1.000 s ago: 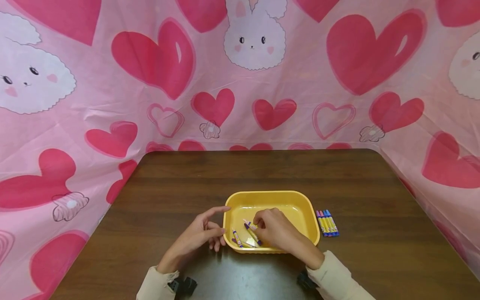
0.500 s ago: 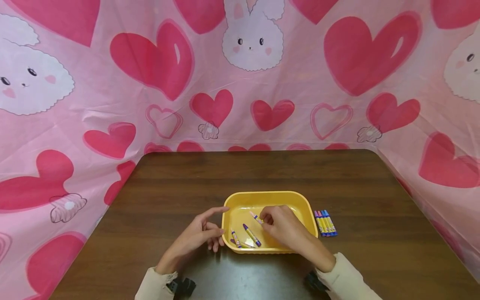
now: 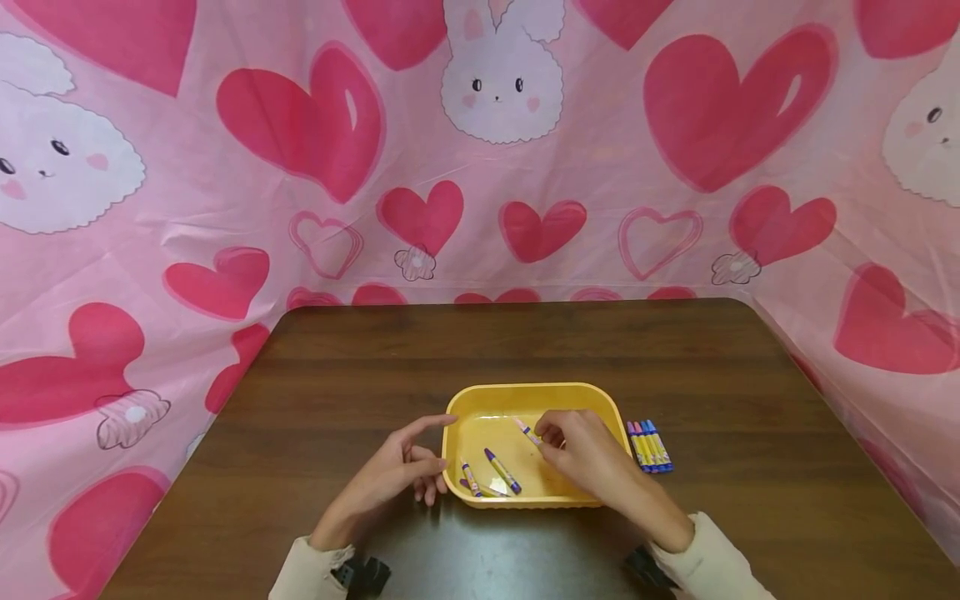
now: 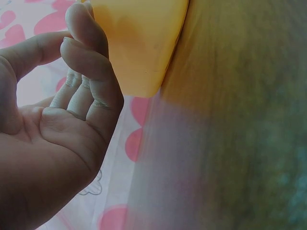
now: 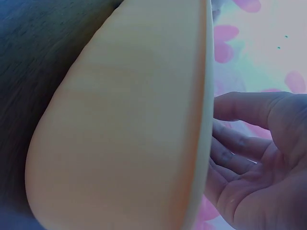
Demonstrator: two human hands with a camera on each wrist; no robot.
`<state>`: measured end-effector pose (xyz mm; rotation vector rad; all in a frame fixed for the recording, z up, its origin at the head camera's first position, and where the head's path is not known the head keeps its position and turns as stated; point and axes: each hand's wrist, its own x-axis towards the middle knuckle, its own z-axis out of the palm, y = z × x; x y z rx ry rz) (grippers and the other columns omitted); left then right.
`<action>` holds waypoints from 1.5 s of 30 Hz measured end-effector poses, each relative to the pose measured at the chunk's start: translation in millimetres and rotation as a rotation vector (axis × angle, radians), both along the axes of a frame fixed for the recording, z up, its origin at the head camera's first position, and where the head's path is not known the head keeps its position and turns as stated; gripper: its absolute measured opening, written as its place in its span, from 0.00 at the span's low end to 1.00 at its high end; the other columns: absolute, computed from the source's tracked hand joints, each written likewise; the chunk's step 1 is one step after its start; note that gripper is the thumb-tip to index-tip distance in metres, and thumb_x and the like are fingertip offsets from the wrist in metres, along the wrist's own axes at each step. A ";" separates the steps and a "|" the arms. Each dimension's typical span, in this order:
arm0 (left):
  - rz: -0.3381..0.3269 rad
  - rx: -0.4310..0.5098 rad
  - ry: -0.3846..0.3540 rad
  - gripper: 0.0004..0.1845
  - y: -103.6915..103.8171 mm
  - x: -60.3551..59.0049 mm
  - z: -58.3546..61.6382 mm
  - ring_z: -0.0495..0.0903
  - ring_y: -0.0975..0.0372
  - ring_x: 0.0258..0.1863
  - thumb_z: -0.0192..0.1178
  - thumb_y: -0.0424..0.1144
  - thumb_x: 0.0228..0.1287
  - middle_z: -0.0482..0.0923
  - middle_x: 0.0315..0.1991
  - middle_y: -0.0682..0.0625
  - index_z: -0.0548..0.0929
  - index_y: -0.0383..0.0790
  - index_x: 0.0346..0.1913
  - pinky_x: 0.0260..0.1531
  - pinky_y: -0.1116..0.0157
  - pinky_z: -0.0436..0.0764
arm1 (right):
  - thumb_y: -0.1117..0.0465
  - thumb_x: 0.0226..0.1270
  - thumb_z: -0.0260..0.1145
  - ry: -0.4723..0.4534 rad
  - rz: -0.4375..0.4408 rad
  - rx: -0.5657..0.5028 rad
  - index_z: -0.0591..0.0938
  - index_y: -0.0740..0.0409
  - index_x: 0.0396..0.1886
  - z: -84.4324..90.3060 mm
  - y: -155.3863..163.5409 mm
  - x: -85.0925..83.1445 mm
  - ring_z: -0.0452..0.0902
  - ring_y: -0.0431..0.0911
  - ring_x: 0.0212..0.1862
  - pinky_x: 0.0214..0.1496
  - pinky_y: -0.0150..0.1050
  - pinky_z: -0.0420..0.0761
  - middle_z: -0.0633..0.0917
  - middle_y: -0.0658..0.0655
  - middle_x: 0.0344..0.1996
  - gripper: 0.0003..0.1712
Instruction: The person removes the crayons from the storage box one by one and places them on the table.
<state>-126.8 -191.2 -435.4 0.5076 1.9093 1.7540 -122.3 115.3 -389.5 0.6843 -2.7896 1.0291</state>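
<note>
One pink-tipped crayon (image 3: 527, 431) is in the right hand (image 3: 592, 457), lower middle of the head view; we see thumb and bent fingers pinching its lower end inside the yellow tray (image 3: 540, 395), pink tip pointing up-left. That hand sits over the tray's right half. Right wrist view gives us mostly the tray's outer wall; fingertips are hidden past the rim, so we can't confirm the grip from there. Left hand (image 3: 397, 467) is at the tray's left side: index finger extended to the rim, thumb at the rim lower down, other fingers loosely bent outside the wall. Left wrist view puts that hand in the left half, tray at upper middle. Also in the tray, we have a purple crayon (image 3: 502, 472) lying slanted near the bottom rim, tip to the upper left; left of it, in the lower left corner, a pale-tipped crayon (image 3: 472, 479), with a purple-tipped crayon (image 3: 492, 492) beside it, partly hidden. Just right of the tray we count a row of four crayons (image 3: 650, 447) on the brown table (image 3: 360, 367), side by side, blue tips on the right. Cream sleeves (image 3: 311, 571) show along the bottom edge. Pink curtain (image 3: 540, 287) with hearts and rabbits fills the upper half.
</note>
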 end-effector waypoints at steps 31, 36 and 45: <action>-0.002 -0.007 0.003 0.32 1.8 0.8 -0.1 0.81 0.60 0.20 0.56 0.31 0.73 0.85 0.29 0.41 0.59 0.39 0.76 0.21 0.69 0.78 | 0.67 0.58 0.74 0.008 -0.315 -0.088 0.87 0.56 0.34 12.3 93.1 15.4 0.83 0.40 0.30 0.34 0.32 0.82 0.87 0.47 0.27 0.05; 0.009 -0.026 0.007 0.32 2.0 1.2 0.4 0.81 0.58 0.20 0.57 0.32 0.72 0.84 0.29 0.36 0.59 0.38 0.75 0.21 0.68 0.78 | 0.64 0.59 0.75 0.011 -0.375 -0.054 0.87 0.56 0.34 6.9 115.4 14.2 0.84 0.43 0.30 0.32 0.33 0.80 0.87 0.49 0.27 0.05; 0.009 -0.020 0.002 0.32 2.0 0.6 0.0 0.82 0.59 0.20 0.56 0.32 0.73 0.85 0.29 0.39 0.59 0.40 0.76 0.21 0.68 0.78 | 0.65 0.58 0.74 -0.102 -0.394 -0.020 0.86 0.60 0.34 -7.5 141.6 9.9 0.84 0.44 0.30 0.29 0.33 0.79 0.88 0.52 0.28 0.06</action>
